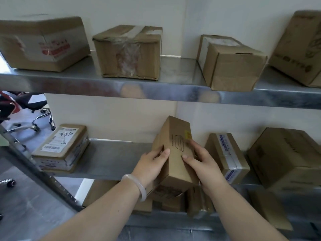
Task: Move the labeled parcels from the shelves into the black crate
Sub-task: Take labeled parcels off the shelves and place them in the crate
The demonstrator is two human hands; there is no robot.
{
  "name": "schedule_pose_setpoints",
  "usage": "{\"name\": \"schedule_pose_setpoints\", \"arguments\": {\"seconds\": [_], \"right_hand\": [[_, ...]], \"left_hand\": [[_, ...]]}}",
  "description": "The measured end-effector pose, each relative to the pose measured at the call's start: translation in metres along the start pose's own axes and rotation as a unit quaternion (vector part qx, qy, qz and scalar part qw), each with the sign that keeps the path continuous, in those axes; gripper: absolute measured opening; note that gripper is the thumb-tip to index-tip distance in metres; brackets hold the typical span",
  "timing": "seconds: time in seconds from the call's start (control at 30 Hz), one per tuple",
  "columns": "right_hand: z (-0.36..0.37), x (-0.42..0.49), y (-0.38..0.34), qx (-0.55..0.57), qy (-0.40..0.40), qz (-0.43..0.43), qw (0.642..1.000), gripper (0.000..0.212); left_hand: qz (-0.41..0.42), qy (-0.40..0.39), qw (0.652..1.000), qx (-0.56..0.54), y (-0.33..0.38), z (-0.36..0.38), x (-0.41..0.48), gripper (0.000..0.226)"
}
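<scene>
Gripping a brown oblong cardboard parcel with a yellow sticker (173, 150) from both sides, fingers (194, 145) of both hands closed on it. Left hand (151, 164) on the left long edge, thumb laid over the top face. Right hand (203, 162) against the right long edge, close by the sticker. Tilted, far end raised toward the wall, near end hanging out past the front lip of the grey steel middle shelf (112, 157). Wearing a pale white bangle (137, 186) on the left wrist.

Leaving bare steel to the left of the parcel, as far as a flat cardboard packet with a white printed label (60, 148) near the shelf's left end. Tighter on the right: a narrow brown box with blue-and-white labels (227, 155) just beside the right hand, then a large plain brown carton (286, 157) close beside that.

Overhead, well above the raised end, the front edge of the upper steel shelf (156, 91), loaded with a wide carton with red print (41, 44), a taped square carton (128, 53), a carton overhanging the lip (231, 66) and a tall carton at the right edge (298, 49), with open gaps between them.

Directly under the parcel's near end, more brown boxes on the lower shelf (173, 193). At the front left, a slanting perforated steel upright (40, 171) cutting across the corner, well apart from the left forearm.
</scene>
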State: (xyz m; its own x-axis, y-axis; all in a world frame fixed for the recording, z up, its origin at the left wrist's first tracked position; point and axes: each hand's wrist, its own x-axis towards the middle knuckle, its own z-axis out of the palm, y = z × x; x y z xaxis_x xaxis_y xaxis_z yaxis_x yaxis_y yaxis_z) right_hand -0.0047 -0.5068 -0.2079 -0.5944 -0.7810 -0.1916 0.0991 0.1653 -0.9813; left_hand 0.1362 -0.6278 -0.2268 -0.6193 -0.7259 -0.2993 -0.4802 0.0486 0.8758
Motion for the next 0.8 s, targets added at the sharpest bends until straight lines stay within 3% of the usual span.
{"name": "schedule_pose_setpoints", "arguments": {"seconds": [0.17,0.4,0.47,0.6,0.7,0.8], "right_hand": [[0.014,-0.008,-0.003,0.018,-0.028,0.004,0.999,0.045],[0.036,-0.01,-0.005,-0.06,-0.126,0.01,0.99,0.047],[0.037,-0.009,-0.004,-0.085,-0.127,0.014,0.988,0.046],[0.033,-0.003,0.004,-0.143,-0.023,0.039,0.989,0.049],[0.034,-0.001,0.01,-0.175,-0.05,0.091,0.979,0.06],[0.039,0.002,0.019,-0.183,-0.056,0.109,0.975,0.073]], "left_hand": [[0.055,0.037,0.995,0.071,0.017,-0.012,-0.01,0.077],[-0.023,0.038,0.986,0.164,0.011,-0.031,-0.016,0.102],[-0.027,0.043,0.992,0.113,0.006,-0.042,-0.016,0.1],[-0.052,0.057,0.995,-0.064,-0.011,-0.061,-0.016,0.076],[-0.08,0.049,0.97,-0.225,-0.024,-0.066,-0.015,0.054],[-0.1,0.04,0.966,-0.234,-0.037,-0.068,-0.01,0.041]]}}
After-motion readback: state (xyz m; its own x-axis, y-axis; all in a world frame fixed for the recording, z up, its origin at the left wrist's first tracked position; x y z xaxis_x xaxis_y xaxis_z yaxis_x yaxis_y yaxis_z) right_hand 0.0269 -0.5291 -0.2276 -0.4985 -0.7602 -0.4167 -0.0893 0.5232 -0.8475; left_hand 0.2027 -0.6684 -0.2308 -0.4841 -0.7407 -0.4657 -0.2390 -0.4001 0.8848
